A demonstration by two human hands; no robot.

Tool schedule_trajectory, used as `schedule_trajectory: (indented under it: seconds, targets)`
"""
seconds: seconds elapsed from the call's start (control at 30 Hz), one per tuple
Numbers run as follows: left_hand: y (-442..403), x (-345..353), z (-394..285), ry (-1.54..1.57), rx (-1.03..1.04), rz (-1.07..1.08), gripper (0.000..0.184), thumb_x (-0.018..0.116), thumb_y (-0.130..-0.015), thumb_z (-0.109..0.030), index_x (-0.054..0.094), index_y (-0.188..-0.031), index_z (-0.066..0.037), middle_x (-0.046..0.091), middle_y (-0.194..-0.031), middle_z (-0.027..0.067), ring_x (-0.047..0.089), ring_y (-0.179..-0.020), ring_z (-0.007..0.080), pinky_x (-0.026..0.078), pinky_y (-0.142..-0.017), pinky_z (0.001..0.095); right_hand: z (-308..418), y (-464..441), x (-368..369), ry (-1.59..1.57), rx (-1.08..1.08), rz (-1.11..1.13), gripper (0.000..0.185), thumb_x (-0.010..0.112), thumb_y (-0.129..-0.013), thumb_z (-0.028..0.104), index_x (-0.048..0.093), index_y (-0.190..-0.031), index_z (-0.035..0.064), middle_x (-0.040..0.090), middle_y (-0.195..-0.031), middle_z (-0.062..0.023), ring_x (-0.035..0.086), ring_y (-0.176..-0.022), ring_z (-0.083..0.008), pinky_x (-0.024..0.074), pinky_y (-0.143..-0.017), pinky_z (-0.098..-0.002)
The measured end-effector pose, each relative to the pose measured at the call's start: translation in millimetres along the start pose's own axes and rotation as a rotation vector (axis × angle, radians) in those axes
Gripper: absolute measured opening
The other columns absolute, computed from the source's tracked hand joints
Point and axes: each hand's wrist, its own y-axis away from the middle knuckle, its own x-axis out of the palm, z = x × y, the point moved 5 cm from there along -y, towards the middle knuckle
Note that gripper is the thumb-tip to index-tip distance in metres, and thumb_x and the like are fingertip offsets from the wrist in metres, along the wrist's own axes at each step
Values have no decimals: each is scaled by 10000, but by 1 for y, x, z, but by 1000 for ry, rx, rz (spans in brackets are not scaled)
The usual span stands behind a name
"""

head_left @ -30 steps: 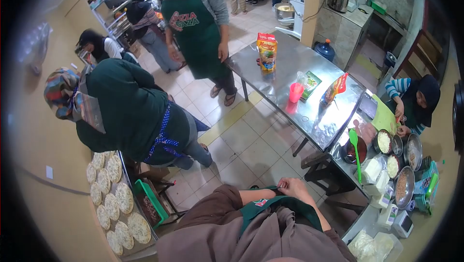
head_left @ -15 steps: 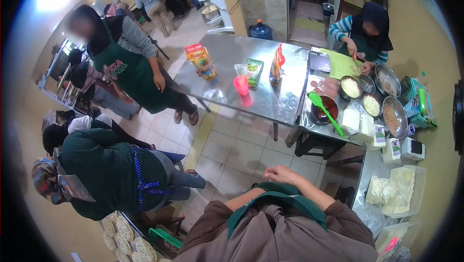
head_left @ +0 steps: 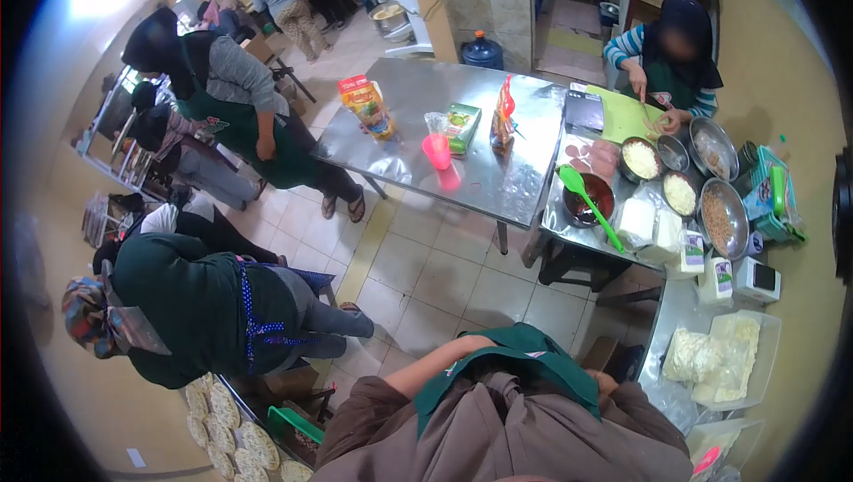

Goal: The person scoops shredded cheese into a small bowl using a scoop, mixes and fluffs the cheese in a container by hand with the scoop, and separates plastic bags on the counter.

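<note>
My left forearm (head_left: 444, 365) reaches forward from a brown sleeve and passes behind my green apron (head_left: 524, 340). That apron hides my left hand. On the other side, only a small patch of my right forearm (head_left: 608, 384) shows between the apron and the sleeve, and my right hand is out of sight. Beyond the floor in front of me stands a steel table (head_left: 391, 113). It carries a yellow-and-red pouch (head_left: 366, 107), a pink cup (head_left: 436, 151), a green packet (head_left: 462, 128) and another standing pouch (head_left: 503, 116).
At right, a worktop holds a sauce bowl (head_left: 586, 198) with a green spatula (head_left: 591, 207), bowls of white shreds (head_left: 640, 159), white blocks (head_left: 636, 221) and a plastic tub (head_left: 755, 358). A person cuts on a green board (head_left: 626, 118). Another, in dark green (head_left: 187, 304), bends at left near round flatbreads (head_left: 258, 446).
My right hand has drawn back from in front of the apron and is now hidden. The standing person at left has turned their head downward.
</note>
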Motion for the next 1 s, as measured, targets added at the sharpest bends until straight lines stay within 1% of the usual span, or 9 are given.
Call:
schedule_trajectory:
  seconds: [0.17, 0.37, 0.43, 0.57, 0.63, 0.7, 0.77, 0.83, 1.0]
  targets:
    - [23, -4, -10, 485, 50, -194, 413, 533, -909, -342, 583, -1205, -59, 651, -1102, 160, 606, -1059, 255, 444, -917, 328, 1, 53, -38, 238, 280, 133, 402, 515, -894, 395, 687, -1044, 64, 698, -949, -93, 664, -838, -247, 530, -729, -419]
    - [73, -42, -29, 285, -37, -503, 338, 552, -912, -231, 582, -1194, -47, 671, -995, 110, 621, -908, 185, 475, -830, 316, 235, 27, 0, 490, 625, 250, 391, 552, -865, 394, 703, -1005, 62, 704, -921, -100, 668, -835, -246, 532, -734, -411]
    - [94, -68, -45, 358, -11, -519, 340, 527, -937, -203, 555, -1230, -32, 646, -1063, 91, 591, -974, 172, 457, -868, 306, 326, -4, -19, 1064, 139, -79, 409, 626, -778, 382, 683, -1012, 53, 684, -979, -175, 655, -915, -329, 517, -813, -407]
    - [144, -115, -83, 858, 224, -767, 322, 451, -998, -179, 525, -1270, -25, 585, -1118, -8, 522, -1002, 77, 431, -875, 247, 548, 32, 46, 636, -617, -176, 409, 568, -899, 238, 539, -1258, 45, 631, -1146, -138, 611, -1032, -266, 476, -875, -348]
    - [163, -136, -110, 961, 402, -761, 336, 449, -996, -182, 485, -1287, -19, 576, -1141, 21, 543, -1020, 100, 462, -883, 270, 617, 62, 90, 267, -661, 49, 438, 504, -962, 246, 458, -1354, 58, 592, -1215, -69, 549, -1042, -122, 446, -883, -277]
    - [171, -146, -128, 1034, 481, -745, 341, 443, -997, -182, 470, -1294, -17, 572, -1147, 32, 550, -1033, 113, 475, -888, 286, 654, 80, 125, -33, -694, 348, 492, 496, -964, 272, 396, -1404, 77, 521, -1305, -102, 505, -1162, -163, 391, -976, -296]
    - [184, -150, -142, 1095, 568, -815, 339, 426, -1002, -178, 454, -1295, -11, 572, -1141, 52, 563, -1046, 141, 498, -889, 325, 673, 91, 152, 112, -868, 355, 457, 536, -939, 262, 456, -1342, 61, 552, -1243, -96, 526, -1098, -151, 415, -934, -300]
    - [187, -148, -144, 1102, 566, -836, 335, 414, -1006, -183, 477, -1281, -1, 576, -1159, 68, 567, -1041, 147, 499, -889, 329, 676, 100, 157, 426, -635, 257, 332, 561, -926, 256, 550, -1184, 47, 586, -1094, -50, 526, -977, -113, 426, -844, -277]
    - [199, -154, -145, 1019, 586, -925, 356, 411, -1009, -222, 521, -1248, 19, 578, -1207, 129, 572, -1073, 174, 497, -886, 343, 674, 123, 132, -45, -785, 182, 252, 601, -901, 256, 579, -1027, 39, 557, -960, 1, 493, -891, -70, 400, -768, -234]
